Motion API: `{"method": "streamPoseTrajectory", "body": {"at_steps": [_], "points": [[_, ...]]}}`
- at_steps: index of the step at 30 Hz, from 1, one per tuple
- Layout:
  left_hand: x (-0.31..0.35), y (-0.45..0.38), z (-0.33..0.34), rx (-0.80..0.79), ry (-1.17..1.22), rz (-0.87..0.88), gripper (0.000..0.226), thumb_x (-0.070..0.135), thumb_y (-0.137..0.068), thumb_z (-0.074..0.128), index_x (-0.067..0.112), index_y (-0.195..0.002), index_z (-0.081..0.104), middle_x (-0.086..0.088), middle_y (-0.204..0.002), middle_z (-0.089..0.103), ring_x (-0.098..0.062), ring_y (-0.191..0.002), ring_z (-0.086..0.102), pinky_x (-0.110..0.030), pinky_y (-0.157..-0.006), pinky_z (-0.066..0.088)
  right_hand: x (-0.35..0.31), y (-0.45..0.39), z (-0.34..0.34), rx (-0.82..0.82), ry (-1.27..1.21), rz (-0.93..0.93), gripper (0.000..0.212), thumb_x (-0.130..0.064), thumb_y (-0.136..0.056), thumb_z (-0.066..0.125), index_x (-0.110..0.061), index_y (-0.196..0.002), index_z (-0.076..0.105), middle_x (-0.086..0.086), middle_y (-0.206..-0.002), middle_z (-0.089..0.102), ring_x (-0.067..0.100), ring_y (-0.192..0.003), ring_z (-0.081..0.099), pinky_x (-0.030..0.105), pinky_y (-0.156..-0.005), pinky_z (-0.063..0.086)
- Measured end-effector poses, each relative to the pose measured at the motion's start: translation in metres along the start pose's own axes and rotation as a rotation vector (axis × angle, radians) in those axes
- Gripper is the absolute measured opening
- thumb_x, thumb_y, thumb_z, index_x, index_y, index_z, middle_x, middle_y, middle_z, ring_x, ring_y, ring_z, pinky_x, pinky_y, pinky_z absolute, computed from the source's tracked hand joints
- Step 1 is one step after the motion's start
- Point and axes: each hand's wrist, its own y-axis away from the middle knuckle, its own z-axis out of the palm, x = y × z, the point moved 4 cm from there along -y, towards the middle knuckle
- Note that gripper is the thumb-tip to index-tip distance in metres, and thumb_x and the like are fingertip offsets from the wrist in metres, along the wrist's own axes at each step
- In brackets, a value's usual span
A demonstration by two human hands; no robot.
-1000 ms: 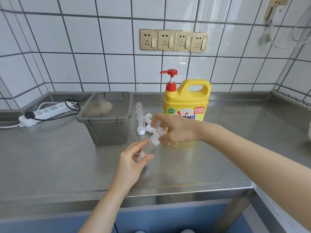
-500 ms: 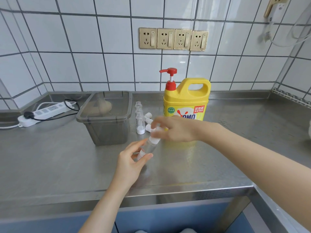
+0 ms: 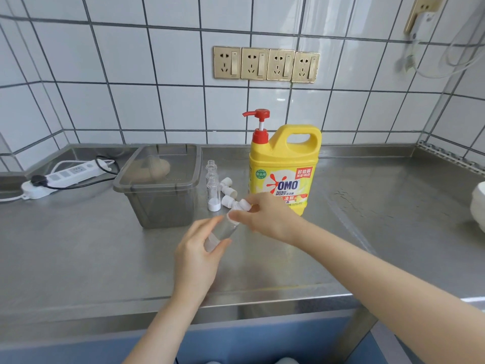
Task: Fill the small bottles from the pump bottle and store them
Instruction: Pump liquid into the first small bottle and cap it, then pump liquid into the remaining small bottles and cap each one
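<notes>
Early stage of the task; no filling yet evident. Small clear bottle (image 3: 223,230) tilted above the steel counter (image 3: 78,253), near centre, base toward the near left, neck toward the far right. Left hand (image 3: 199,248) grasping the lower body of that bottle between thumb and fingers. Right hand (image 3: 265,216) at the neck, fingers curled and pinching a white cap (image 3: 245,204); cap apparently just off or coming off the neck, though contact cannot be told.

Pump bottle (image 3: 284,169) upright just beyond the right hand, red pump head (image 3: 258,115) raised and untouched. Row of open bottles (image 3: 213,186) standing left of the pump bottle, necks bare, nearest one with a white base. Loose white caps (image 3: 227,190) lying between that row and the pump bottle. Grey bin (image 3: 160,187) left of the row, presumably the store; no small bottles discernible inside.

Remaining, by this reading: dosing each bottle at the pump, recapping, storing all.

Hard to make out: contents of the held bottle, clear walls showing no liquid level; exact count of bottles in the row, one behind another; a tan shape in the bin, blurred by the tinted wall. Cut off at the right edge: a white object (image 3: 479,206). Far left: power strip (image 3: 65,176) with cable.
</notes>
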Motion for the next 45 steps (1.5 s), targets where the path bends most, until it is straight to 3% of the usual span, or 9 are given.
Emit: {"method": "streamPoseTrajectory", "body": {"at_steps": [2, 5, 9, 13, 18, 25, 34, 40, 45], "points": [[0.014, 0.002, 0.006, 0.036, -0.046, 0.013, 0.048, 0.011, -0.070, 0.085, 0.024, -0.115, 0.071, 0.015, -0.099, 0.065, -0.005, -0.081, 0.058, -0.029, -0.078, 0.050, 0.008, 0.005, 0.005, 0.010, -0.285, 0.040, 0.017, -0.028, -0.089, 0.065, -0.014, -0.089, 0.054, -0.013, -0.078, 0.058, 0.009, -0.071, 0.062, 0.029, -0.068, 0.054], [0.031, 0.003, 0.021, 0.059, -0.028, -0.025, 0.043, 0.020, -0.069, 0.087, 0.026, -0.108, 0.071, 0.018, -0.089, 0.063, -0.009, -0.076, 0.061, -0.034, -0.069, 0.055, 0.019, 0.014, 0.008, 0.053, -0.543, 0.095, 0.036, -0.015, -0.085, 0.070, -0.013, -0.116, 0.051, 0.000, -0.097, 0.065, 0.015, -0.085, 0.065, 0.028, -0.067, 0.059], [0.046, 0.000, 0.044, -0.065, 0.102, -0.111, 0.044, 0.023, -0.072, 0.085, 0.032, -0.112, 0.070, 0.026, -0.087, 0.066, -0.002, -0.079, 0.064, -0.020, -0.072, 0.052, 0.037, 0.024, -0.008, 0.190, -0.495, 0.102, 0.033, -0.010, -0.082, 0.070, -0.015, -0.113, 0.059, 0.008, -0.105, 0.067, 0.022, -0.096, 0.067, 0.039, -0.079, 0.059], [0.047, -0.007, 0.057, -0.216, 0.009, -0.072, 0.041, 0.032, -0.079, 0.078, 0.021, -0.118, 0.070, 0.014, -0.112, 0.067, 0.001, -0.105, 0.060, -0.005, -0.092, 0.039, 0.072, 0.031, -0.038, 0.332, -0.491, 0.162, 0.030, -0.013, -0.080, 0.071, -0.021, -0.106, 0.059, 0.003, -0.099, 0.064, 0.024, -0.096, 0.066, 0.051, -0.084, 0.056], [0.014, -0.032, 0.043, -0.109, -0.117, -0.352, 0.042, 0.013, -0.086, 0.068, 0.012, -0.128, 0.063, -0.008, -0.128, 0.066, -0.027, -0.122, 0.059, -0.033, -0.100, 0.043, 0.117, 0.032, -0.075, 0.542, -0.461, 0.227, 0.032, -0.019, -0.082, 0.071, -0.021, -0.110, 0.056, -0.008, -0.095, 0.061, 0.023, -0.097, 0.063, 0.053, -0.087, 0.053], [-0.009, -0.058, 0.043, -0.029, -0.182, -0.460, 0.029, 0.007, -0.088, 0.057, 0.005, -0.116, 0.060, -0.017, -0.114, 0.068, -0.037, -0.114, 0.059, -0.036, -0.081, 0.040, 0.154, 0.009, -0.094, 0.605, -0.280, 0.265, 0.039, -0.014, -0.089, 0.063, -0.012, -0.125, 0.050, -0.003, -0.107, 0.054, 0.018, -0.095, 0.054, 0.032, -0.081, 0.043], [-0.024, -0.079, 0.065, 0.027, -0.170, -0.459, 0.076, 0.012, -0.094, 0.056, 0.008, -0.155, 0.011, -0.014, -0.152, 0.042, -0.038, -0.138, 0.039, -0.044, -0.105, 0.035, 0.186, -0.051, -0.106, 0.615, -0.249, 0.285, 0.039, -0.013, -0.087, 0.065, -0.012, -0.124, 0.052, 0.004, -0.120, 0.059, 0.023, -0.106, 0.058, 0.031, -0.085, 0.043], [-0.039, -0.096, 0.070, 0.056, -0.189, -0.466, 0.072, 0.010, -0.091, 0.062, 0.004, -0.151, 0.022, -0.015, -0.145, 0.049, -0.038, -0.131, 0.046, -0.043, -0.100, 0.038, 0.198, -0.096, -0.114, 0.617, -0.224, 0.274, 0.043, -0.017, -0.087, 0.069, -0.011, -0.125, 0.052, 0.005, -0.118, 0.061, 0.017, -0.097, 0.057, 0.030, -0.084, 0.045], [-0.052, -0.097, 0.066, 0.079, -0.202, -0.465, 0.040, 0.006, -0.092, 0.058, 0.003, -0.129, 0.043, -0.015, -0.132, 0.057, -0.036, -0.119, 0.054, -0.038, -0.090, 0.040, 0.200, -0.122, -0.112, 0.618, -0.225, 0.270, 0.038, -0.018, -0.089, 0.065, -0.011, -0.124, 0.052, 0.008, -0.117, 0.062, 0.019, -0.095, 0.058, 0.032, -0.082, 0.048]]}}
